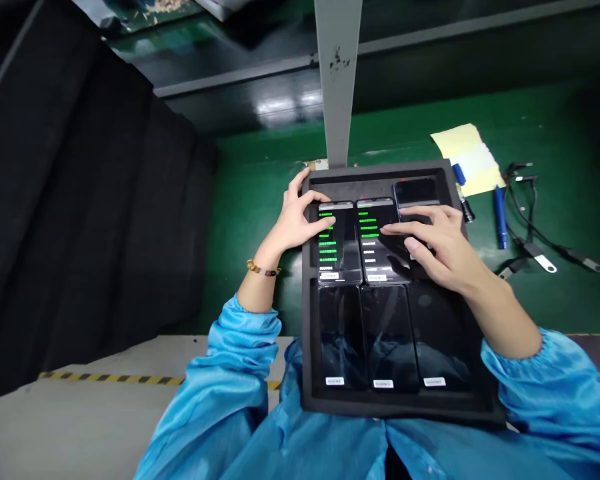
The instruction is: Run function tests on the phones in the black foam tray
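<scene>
A black foam tray [311, 393] holds several smartphones in two rows. In the top row, the left phone [347, 250] and the middle phone [390, 253] are lit, showing green and white text lines. My left hand [296, 220] rests over the tray's left rim, fingers apart, its thumb over the left phone's screen. My right hand [437, 243] lies over the top right part with fingers stretched out, the index fingertip at the middle phone's screen. Partly under that hand is a third phone [417, 191] with a dark screen. The bottom-row phones [341, 333] are dark, with white labels.
Right of the tray, a yellow paper [460, 143], a blue marker [501, 220], a small black flashlight [466, 205] and black cables [533, 213] with metal plugs lie on the green table [260, 180]. A grey post [337, 87] rises behind the tray. A black curtain [95, 200] hangs at left.
</scene>
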